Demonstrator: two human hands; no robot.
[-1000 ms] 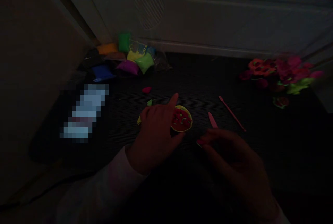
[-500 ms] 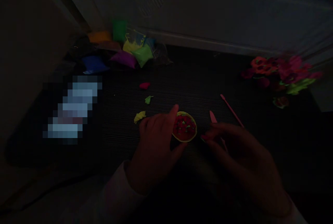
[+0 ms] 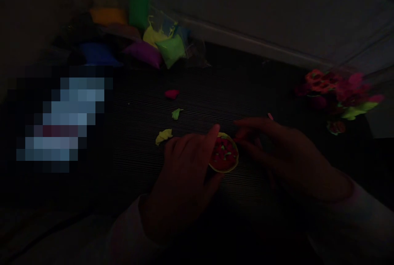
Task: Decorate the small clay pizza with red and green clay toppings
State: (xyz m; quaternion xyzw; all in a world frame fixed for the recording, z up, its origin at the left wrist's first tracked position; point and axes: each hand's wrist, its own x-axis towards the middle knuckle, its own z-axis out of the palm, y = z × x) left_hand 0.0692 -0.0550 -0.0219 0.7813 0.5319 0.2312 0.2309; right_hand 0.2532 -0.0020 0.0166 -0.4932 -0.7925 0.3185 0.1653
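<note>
1. Disc, yellow-rimmed, filled with red and green bits: on the dark table, between both hands.
2. Left hand: curved about the near-left side of the disc, forefinger laid along the rim's left, thumb at its lower edge; grip closed on the disc.
3. Right hand: just right of the disc, thumb and forefinger pinched on a small red piece close beside the rim. Whether piece and rim touch, cannot tell.
4. Pink tool: one, apparently, mostly hidden by the right hand; the light is poor.
5. Pink tip: just beyond the right hand's knuckles, the rest out of sight.
6. Yellow scrap: near the left hand's knuckles, crumpled.
7. Green scrap: farther off, thin-tailed.
8. Red lump: beyond the green scrap, apart from it.
9. Packets: heaped at far left; orange, green, blue, purple, yellow, light green.
10. Screen: lit, pixelated, on the left.
11. Flowers: bunched at far right; red, pink, orange, with yellow-green.
12. Rosette: small, red and green, just in front of the flowers.
</note>
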